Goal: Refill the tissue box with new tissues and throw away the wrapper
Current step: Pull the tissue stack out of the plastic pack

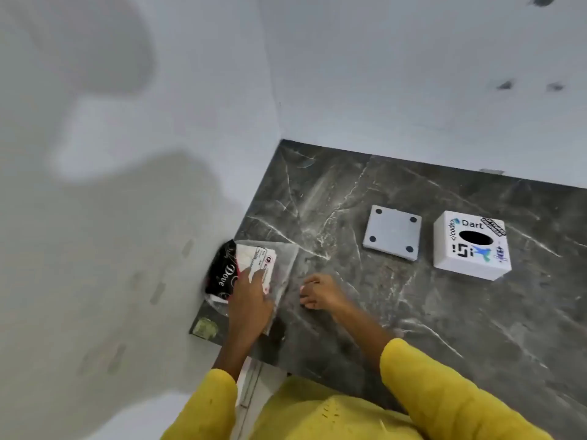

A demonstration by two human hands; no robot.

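A pack of new tissues (254,265) in a black and clear wrapper marked "Dove" lies at the left edge of the dark marble counter (413,312). My left hand (251,300) rests flat on top of the pack and grips it. My right hand (320,292) hovers just to the right of the pack, fingers curled, holding nothing. The white cube tissue box (471,244), covered in stickers with an oval slot on top, stands at the right. Its flat white base panel (393,236), with round pads at its corners, lies beside the box on the left.
White walls (413,74) close the counter at the back and the left. The counter's left edge runs right under the tissue pack. Yellow sleeves and clothing fill the bottom of the view.
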